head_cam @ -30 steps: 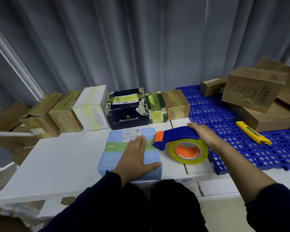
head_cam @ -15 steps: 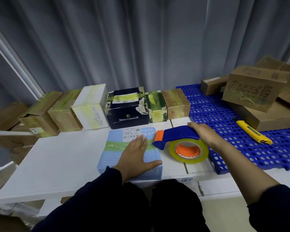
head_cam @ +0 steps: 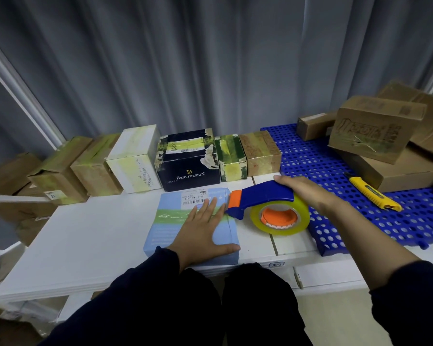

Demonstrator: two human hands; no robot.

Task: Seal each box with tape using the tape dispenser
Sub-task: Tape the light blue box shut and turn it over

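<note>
Head: tape dispenser point(head_cam: 263, 197) under R-hand fingers point(head_cam: 289, 183)

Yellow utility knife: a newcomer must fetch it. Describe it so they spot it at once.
Find the blue perforated plastic mat right of the white table top. On it, before the stacked brown cardboard boxes, lies the yellow utility knife. It alone there is slim and yellow; everything else is cardboard.

I see both arms in the same dark navy, plain-fabric top. The left sleeve point(head_cam: 140, 295) runs right up to the wrist behind the left hand point(head_cam: 205, 231). The right sleeve point(head_cam: 410, 300) ends well back from the right hand point(head_cam: 303, 193), leaving the forearm bare. Below the hands I see dark trousers point(head_cam: 260, 303).
</note>
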